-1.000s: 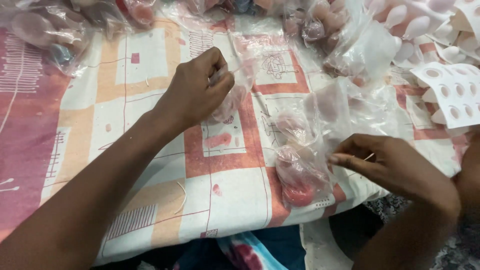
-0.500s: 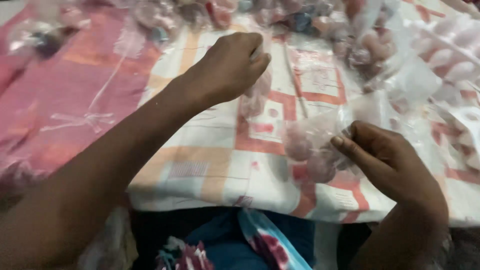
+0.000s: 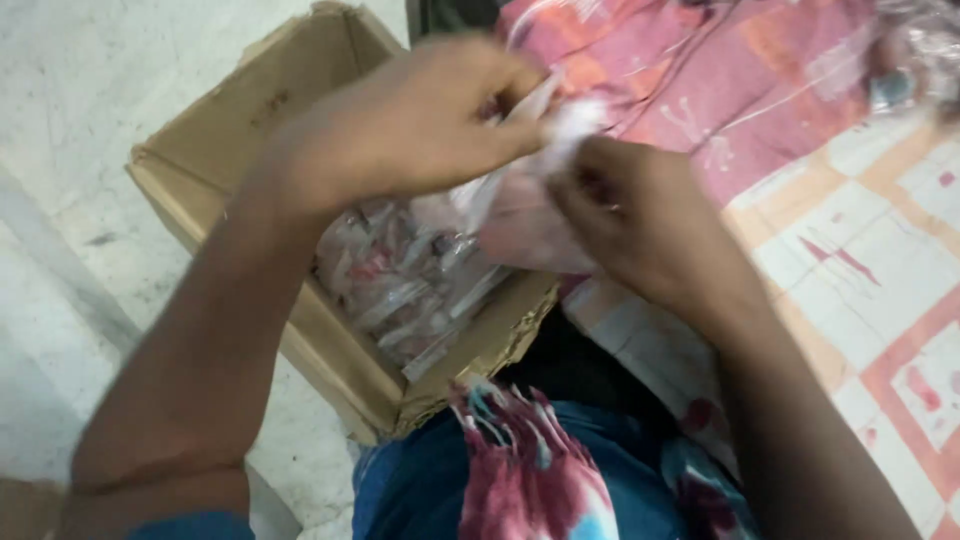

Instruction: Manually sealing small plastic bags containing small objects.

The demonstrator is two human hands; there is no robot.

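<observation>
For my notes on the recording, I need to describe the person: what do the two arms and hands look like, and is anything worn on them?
Both forearms are bare to the elbow. The left hand and right hand wear no gloves; no ring, watch or bracelet shows, though the picture is blurred. A blue sleeve edge shows at the left upper arm. No sleeve is visible on the right arm.

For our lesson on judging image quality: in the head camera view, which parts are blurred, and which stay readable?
Head view: both hands, left hand and right hand, are smeared by motion, as is the clear plastic packet they pinch; the cardboard box and its packets are soft; the checked cloth reads clearer; lighting is even, without harsh glare.
</observation>
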